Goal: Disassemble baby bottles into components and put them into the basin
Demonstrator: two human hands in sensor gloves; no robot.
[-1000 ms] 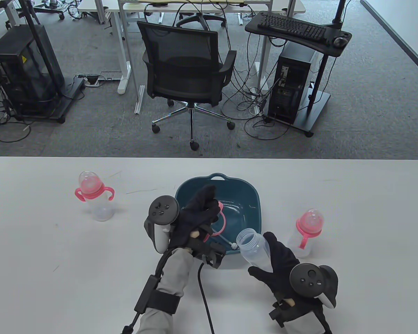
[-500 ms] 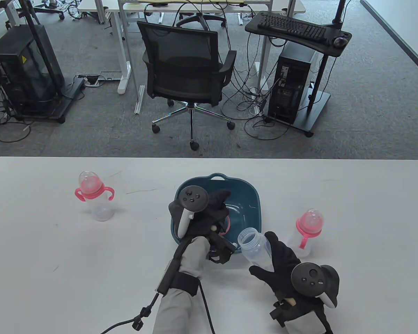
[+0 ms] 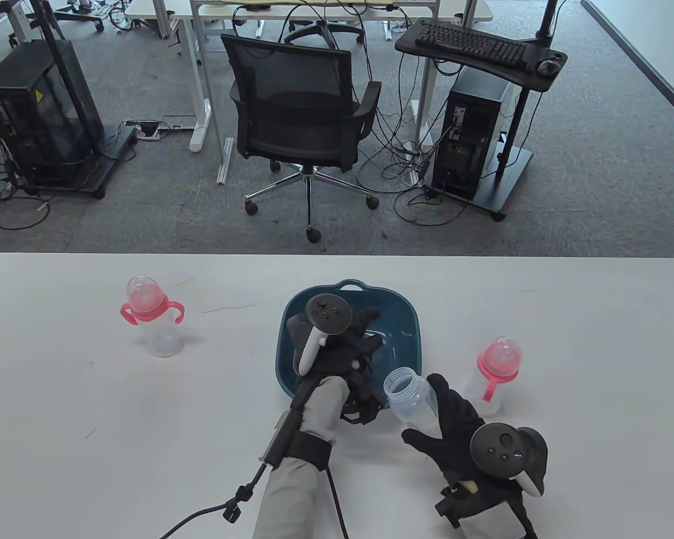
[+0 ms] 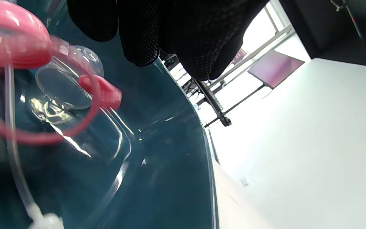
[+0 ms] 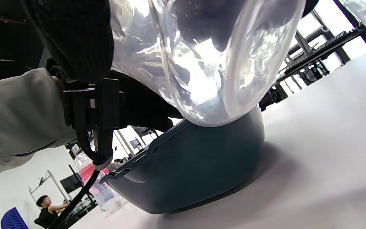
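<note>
My left hand (image 3: 369,331) reaches down into the teal basin (image 3: 407,314), fingers spread. In the left wrist view the pink collar (image 4: 17,47), with its clear nipple (image 4: 65,82) and straw (image 4: 11,143), lies blurred against the basin's inner wall (image 4: 170,175), just left of my fingertips (image 4: 145,31), and no finger is curled round it. My right hand (image 3: 443,415) grips the clear bottle body (image 3: 410,398), tilted with its open mouth at the basin's front right rim. From the right wrist the bottle body (image 5: 202,57) fills the top above the basin (image 5: 195,165).
A whole bottle with a pink collar and handles (image 3: 149,314) stands at the left of the white table. Another whole bottle (image 3: 497,370) stands right of the basin, close to my right hand. A glove cable (image 3: 331,494) trails at the front edge.
My left hand carried the pink collar with nipple and straw from the basin's front left into the basin and lowered it. Its fingers have spread. The right hand with the bottle body stayed put.
</note>
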